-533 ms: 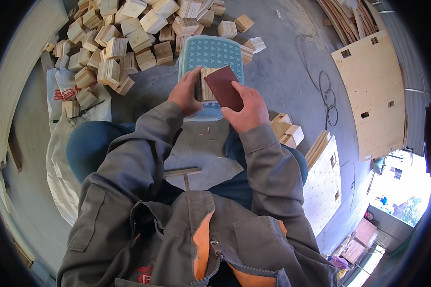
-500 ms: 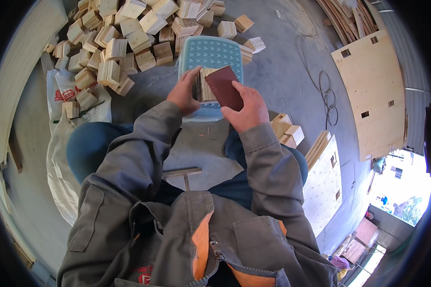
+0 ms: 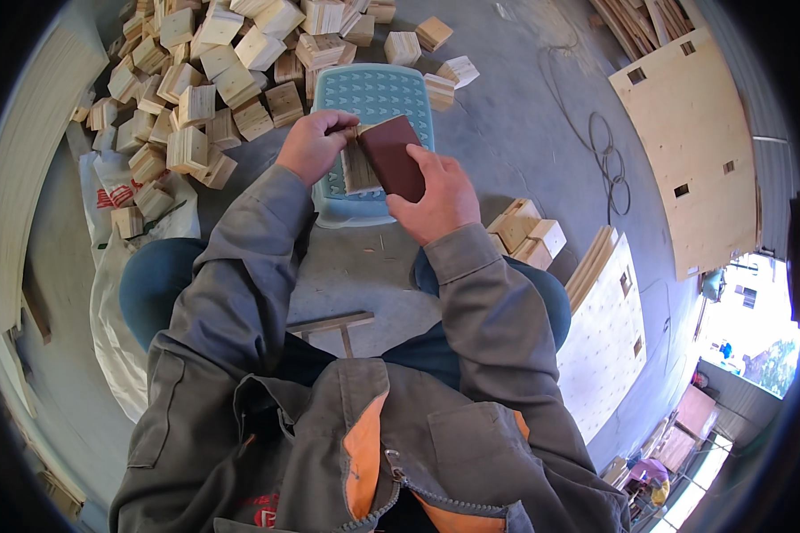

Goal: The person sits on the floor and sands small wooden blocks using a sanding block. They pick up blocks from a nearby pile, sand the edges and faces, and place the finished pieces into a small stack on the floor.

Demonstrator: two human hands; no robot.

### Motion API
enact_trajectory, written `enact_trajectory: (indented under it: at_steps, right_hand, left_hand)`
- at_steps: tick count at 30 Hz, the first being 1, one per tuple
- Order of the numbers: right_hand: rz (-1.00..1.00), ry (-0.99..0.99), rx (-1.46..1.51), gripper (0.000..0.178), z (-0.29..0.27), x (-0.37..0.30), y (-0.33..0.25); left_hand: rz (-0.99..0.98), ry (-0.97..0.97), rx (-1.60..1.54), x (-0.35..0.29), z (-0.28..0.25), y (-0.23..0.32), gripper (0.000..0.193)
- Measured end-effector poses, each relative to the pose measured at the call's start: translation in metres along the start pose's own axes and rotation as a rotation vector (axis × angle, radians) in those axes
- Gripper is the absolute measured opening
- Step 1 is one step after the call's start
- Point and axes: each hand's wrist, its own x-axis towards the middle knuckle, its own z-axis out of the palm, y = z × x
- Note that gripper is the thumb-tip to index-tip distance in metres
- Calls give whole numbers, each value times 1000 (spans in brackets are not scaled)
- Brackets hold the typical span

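Note:
My left hand (image 3: 313, 142) grips a small pale wooden block (image 3: 359, 167) by its upper end. My right hand (image 3: 436, 197) presses a dark reddish-brown sanding block (image 3: 395, 156) flat against the wooden block's face. Both hands are held over a light blue plastic stool (image 3: 375, 96) that stands on the concrete floor in front of my knees. Grey jacket sleeves cover both forearms.
A large heap of similar wooden blocks (image 3: 213, 71) lies on the floor at the upper left. Several finished blocks (image 3: 526, 233) sit by my right knee. Plywood panels with slots (image 3: 693, 151) lie at the right. A white sack (image 3: 116, 186) lies at the left, a cable (image 3: 604, 160) on the floor.
The sanding block and my right hand have shifted slightly along the wooden block; my left hand keeps the same grip.

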Motion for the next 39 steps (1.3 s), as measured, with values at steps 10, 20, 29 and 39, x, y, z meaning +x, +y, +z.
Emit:
enact_trajectory:
  at_steps: [10,20,29,39]
  right_hand:
    - [60,-18,20,73,-5,1,-5]
    - [70,-35,19,74,-6,4,-9]
    - [116,-90,-7,78,-10,7,-16]
    - [-39,103,-64,84,13,12,-7]
  left_hand:
    - [-32,-15,53,-1,-4,3,23]
    - [93,289,82,1,-6,-5,16]
    - [19,263,145,-8,-30,-18,68]
    - [246,-68,263,-40,12,-30,145]
